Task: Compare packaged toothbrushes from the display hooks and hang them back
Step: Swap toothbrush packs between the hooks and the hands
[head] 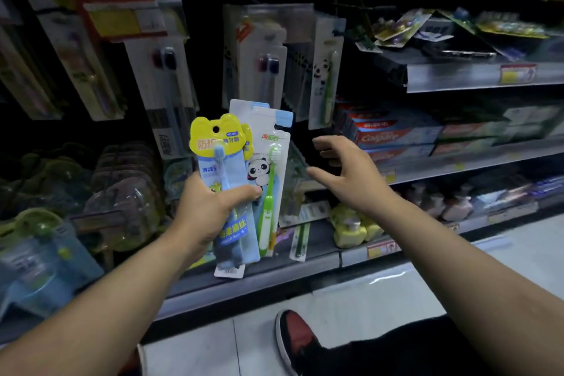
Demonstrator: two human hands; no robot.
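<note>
My left hand (210,207) grips a fan of toothbrush packs in front of the display. The front pack (219,143) has a yellow frog-shaped header and a blue brush. Behind it sits a white pack (270,168) with a panda picture and a green brush. My right hand (345,171) hovers just right of the packs, fingers spread and holding nothing, apart from them. More packaged toothbrushes (265,55) hang on hooks above, among them a panda pack with a green brush (326,76).
Red toothpaste boxes (393,134) fill the shelf to the right. Loose packets lie on the upper right shelf (476,76). Yellow bottles (351,226) stand on the low shelf. Clear blister packs (125,192) hang at the left. My shoe (296,339) is on the tiled floor.
</note>
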